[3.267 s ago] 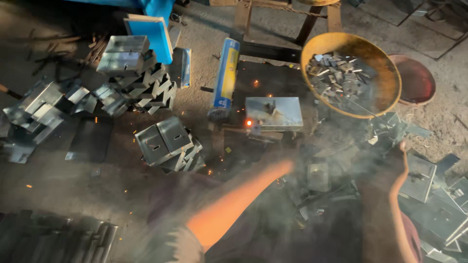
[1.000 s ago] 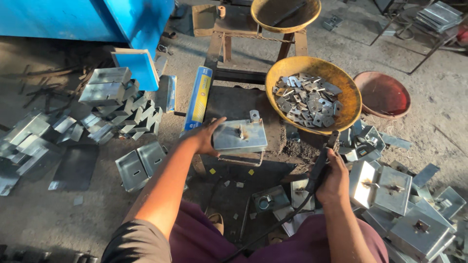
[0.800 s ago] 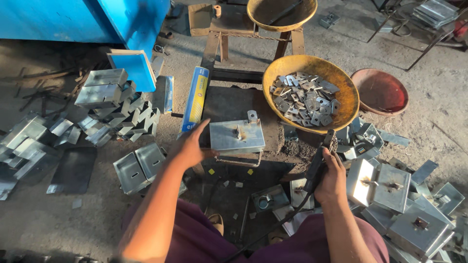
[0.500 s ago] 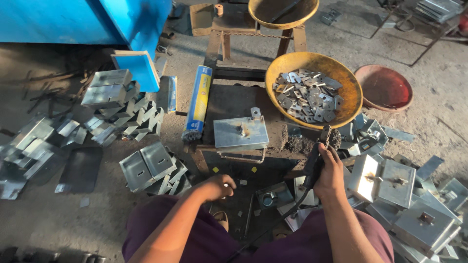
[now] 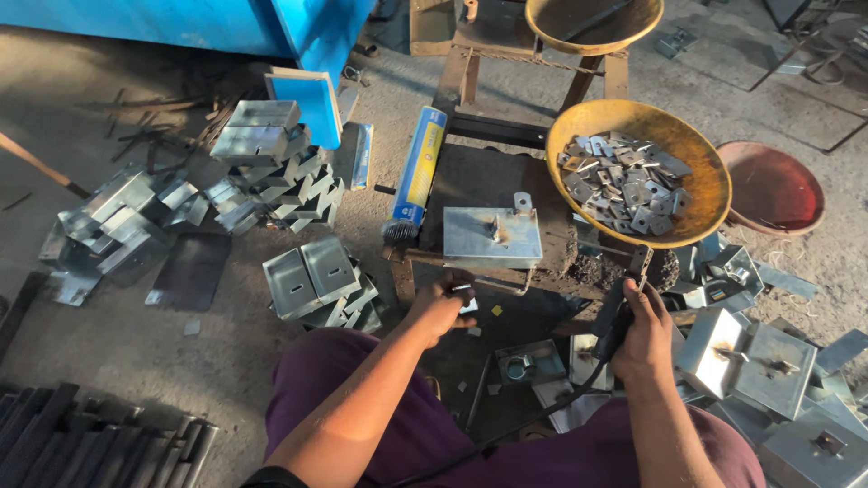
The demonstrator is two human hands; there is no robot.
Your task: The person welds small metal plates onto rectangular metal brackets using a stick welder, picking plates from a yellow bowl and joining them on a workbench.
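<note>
Left hand [image 5: 440,307] now off the metal plate [image 5: 493,237], fingers pinching a small piece below the counter [image 5: 484,176]; right hand [image 5: 644,333] gripping the electrode holder [image 5: 622,303].

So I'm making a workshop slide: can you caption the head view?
Seated worker's right hand grips a welding holder, left hand below a metal plate beside a yellow pan of small parts.

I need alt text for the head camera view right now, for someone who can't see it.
Seen from above, a seated person's right hand grips a black welding holder with a cable, while the left hand pinches a small metal piece below a square steel plate on a dark workbench. A yellow bowl of small metal tabs sits on the right, with stacked galvanized brackets on the floor.
</note>
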